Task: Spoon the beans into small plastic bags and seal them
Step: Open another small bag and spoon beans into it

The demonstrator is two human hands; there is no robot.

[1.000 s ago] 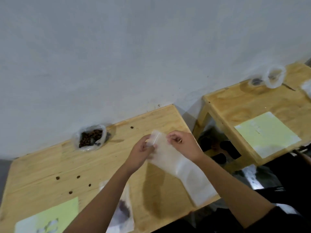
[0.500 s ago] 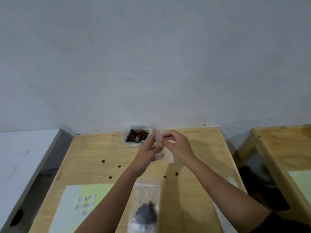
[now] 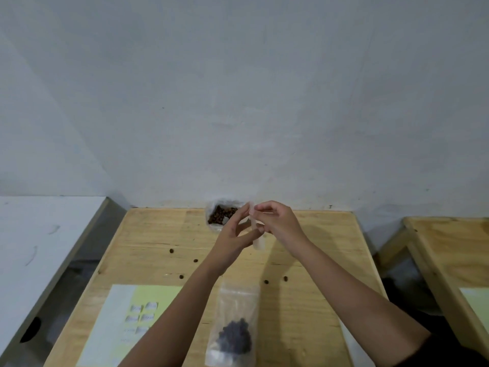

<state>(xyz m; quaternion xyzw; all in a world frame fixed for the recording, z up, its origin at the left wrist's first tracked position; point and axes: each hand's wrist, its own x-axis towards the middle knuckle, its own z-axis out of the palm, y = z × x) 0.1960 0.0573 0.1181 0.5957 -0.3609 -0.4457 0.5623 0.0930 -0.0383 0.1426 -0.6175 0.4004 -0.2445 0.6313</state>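
I hold a small empty plastic bag [image 3: 258, 241] upright over the far middle of the wooden table [image 3: 317, 260]. My right hand [image 3: 277, 221] pinches its top edge. My left hand [image 3: 232, 234] meets it from the left, with finger and thumb at the same top edge and the other fingers stretched along the bag's side. Just behind my left hand, against the wall, an open bag of brown beans [image 3: 221, 214] stands. A clear bag with dark beans in it [image 3: 234, 329] lies flat near the front edge, between my forearms.
Several loose beans [image 3: 172, 251] are scattered across the table. A white and yellow-green sheet with small labels [image 3: 124, 313] lies at the front left. A second wooden table [image 3: 449, 260] stands to the right across a gap, and a white surface [image 3: 39, 234] to the left.
The view has swung left and centred on this table. Both hands carried the small bag further toward the bean bag, and it now hangs edge-on between them.
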